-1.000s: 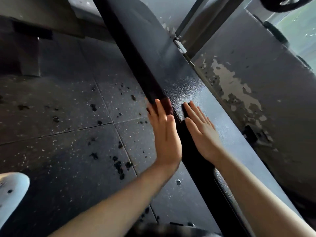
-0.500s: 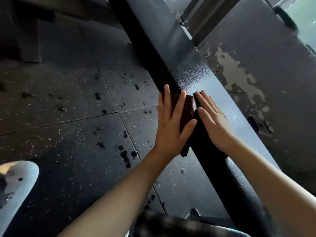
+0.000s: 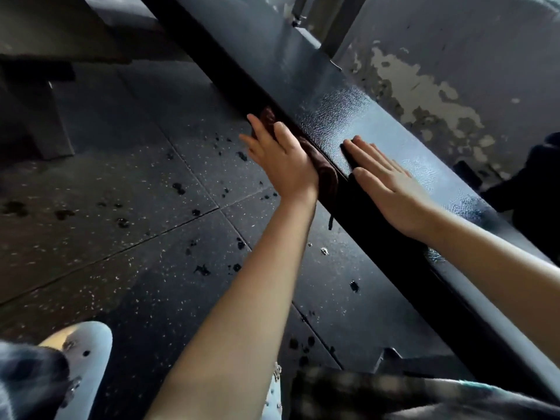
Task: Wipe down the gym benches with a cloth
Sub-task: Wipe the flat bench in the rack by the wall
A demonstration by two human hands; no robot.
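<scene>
A long black padded gym bench (image 3: 342, 107) runs diagonally from the upper left to the lower right. My left hand (image 3: 280, 156) presses a dark reddish-brown cloth (image 3: 325, 174) flat against the bench's near side wall, fingers straight. Most of the cloth is hidden under that hand; a thread hangs from its lower end. My right hand (image 3: 391, 184) lies flat on the bench's textured top, fingers straight and together, a little apart from the left hand.
Dark speckled rubber floor tiles (image 3: 136, 207) with black spots lie left of the bench. A worn floor patch with peeling paint (image 3: 424, 86) is beyond it. A metal frame post (image 3: 333, 22) rises at the top. My white shoe (image 3: 81, 368) is at the lower left.
My left hand has slid with the cloth up along the bench's side, away from me. The right hand stays flat on the top, now farther from the left hand.
</scene>
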